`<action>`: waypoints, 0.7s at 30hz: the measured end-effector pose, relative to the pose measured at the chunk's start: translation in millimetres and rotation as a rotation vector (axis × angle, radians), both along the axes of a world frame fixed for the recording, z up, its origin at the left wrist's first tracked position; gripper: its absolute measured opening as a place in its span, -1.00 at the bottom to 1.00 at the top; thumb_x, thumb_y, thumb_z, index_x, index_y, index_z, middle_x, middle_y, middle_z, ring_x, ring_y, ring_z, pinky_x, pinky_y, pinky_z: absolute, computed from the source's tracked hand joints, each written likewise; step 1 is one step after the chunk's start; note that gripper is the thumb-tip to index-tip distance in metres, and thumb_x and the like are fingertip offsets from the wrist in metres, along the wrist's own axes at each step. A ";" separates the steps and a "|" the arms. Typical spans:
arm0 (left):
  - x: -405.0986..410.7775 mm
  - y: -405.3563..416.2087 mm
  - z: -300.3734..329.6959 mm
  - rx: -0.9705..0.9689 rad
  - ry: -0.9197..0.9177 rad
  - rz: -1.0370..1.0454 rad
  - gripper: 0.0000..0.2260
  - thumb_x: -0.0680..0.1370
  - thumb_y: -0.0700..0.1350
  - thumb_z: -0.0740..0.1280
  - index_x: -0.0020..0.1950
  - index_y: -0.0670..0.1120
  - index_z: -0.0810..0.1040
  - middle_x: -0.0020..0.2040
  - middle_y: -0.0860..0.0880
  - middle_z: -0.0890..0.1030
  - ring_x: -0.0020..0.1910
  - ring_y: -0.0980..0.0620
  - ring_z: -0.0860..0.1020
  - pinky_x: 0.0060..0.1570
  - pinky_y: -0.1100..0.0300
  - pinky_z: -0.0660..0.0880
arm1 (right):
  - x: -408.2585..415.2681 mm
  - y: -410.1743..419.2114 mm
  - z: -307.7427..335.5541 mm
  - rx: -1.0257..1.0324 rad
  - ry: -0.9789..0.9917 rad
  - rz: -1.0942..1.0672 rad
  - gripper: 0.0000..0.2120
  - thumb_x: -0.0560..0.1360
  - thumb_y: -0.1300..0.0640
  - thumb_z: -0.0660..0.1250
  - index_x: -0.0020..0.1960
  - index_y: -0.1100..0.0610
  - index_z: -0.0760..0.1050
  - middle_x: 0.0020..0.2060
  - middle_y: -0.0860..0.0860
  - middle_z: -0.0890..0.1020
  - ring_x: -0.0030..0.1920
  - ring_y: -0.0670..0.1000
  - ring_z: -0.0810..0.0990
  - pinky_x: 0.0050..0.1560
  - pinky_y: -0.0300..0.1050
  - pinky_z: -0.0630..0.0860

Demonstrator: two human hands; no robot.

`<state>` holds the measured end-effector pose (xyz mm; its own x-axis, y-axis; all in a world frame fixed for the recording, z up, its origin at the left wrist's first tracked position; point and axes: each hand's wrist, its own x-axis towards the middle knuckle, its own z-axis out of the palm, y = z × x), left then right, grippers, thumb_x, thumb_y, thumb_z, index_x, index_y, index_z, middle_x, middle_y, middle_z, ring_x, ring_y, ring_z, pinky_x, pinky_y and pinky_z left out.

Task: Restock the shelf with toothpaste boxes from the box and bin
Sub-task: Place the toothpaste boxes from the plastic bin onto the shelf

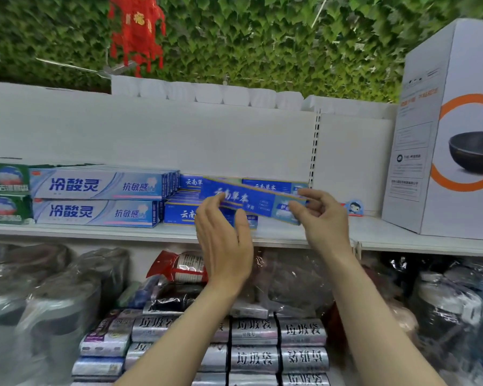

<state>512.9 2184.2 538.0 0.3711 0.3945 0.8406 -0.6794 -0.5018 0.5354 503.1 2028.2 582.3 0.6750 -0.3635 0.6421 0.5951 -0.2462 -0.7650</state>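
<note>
Both hands hold one blue toothpaste box (251, 200) tilted above shelf (123, 231): left hand (225, 235) fingers pinch its left end, right hand (322, 215) fingers grip right end; blue stack (183, 211) just behind.

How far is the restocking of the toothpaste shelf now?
Done: blue toothpaste boxes already stacked on the shelf. In hand: one blue box, tilted, held between left hand and right hand. Left: setting it down; bare shelf remains rightward. The supply box and bin are out of view.

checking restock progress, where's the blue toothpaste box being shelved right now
In the head view the blue toothpaste box is centre-frame, tilted, held between left hand and right hand just in front of the stacked blue boxes.
</note>
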 end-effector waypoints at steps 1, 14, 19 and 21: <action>1.0 7.4 -2.5 0.019 0.014 0.021 -0.59 0.59 0.03 0.16 0.33 -0.19 0.42 0.27 -0.12 0.45 0.28 -0.10 0.40 0.35 0.01 0.31 | 6.8 8.1 -6.2 -0.038 0.037 0.025 -0.74 0.46 0.21 0.52 0.02 -0.10 0.59 -0.15 -0.02 0.62 -0.03 0.09 0.65 0.06 -0.06 0.60; 21.2 53.1 -27.2 0.164 0.121 0.152 -0.63 0.63 0.09 0.09 0.23 -0.14 0.48 0.19 -0.07 0.54 0.19 -0.10 0.45 0.27 0.06 0.30 | -0.5 89.5 -37.1 -0.262 0.185 -0.281 -0.61 0.66 -0.04 0.17 0.47 0.00 0.31 0.29 -0.05 0.61 0.25 0.11 0.57 0.09 -0.07 0.35; 30.2 55.9 -25.1 0.169 0.136 0.179 -0.60 0.64 0.12 0.07 0.21 -0.15 0.48 0.18 -0.08 0.54 0.17 -0.13 0.46 0.26 0.08 0.28 | 12.4 95.0 -35.5 -0.316 0.221 -0.216 -0.57 0.67 0.00 0.11 0.52 0.04 0.23 0.29 -0.01 0.62 0.28 0.18 0.54 0.16 -0.01 0.36; 32.8 57.5 -24.2 0.161 0.151 0.176 -0.59 0.64 0.13 0.05 0.21 -0.14 0.48 0.17 -0.08 0.54 0.16 -0.13 0.46 0.24 0.08 0.28 | 16.2 94.2 -31.5 -0.315 0.236 -0.202 -0.53 0.68 0.00 0.10 0.56 0.03 0.17 0.26 0.01 0.62 0.28 0.19 0.53 0.15 0.00 0.35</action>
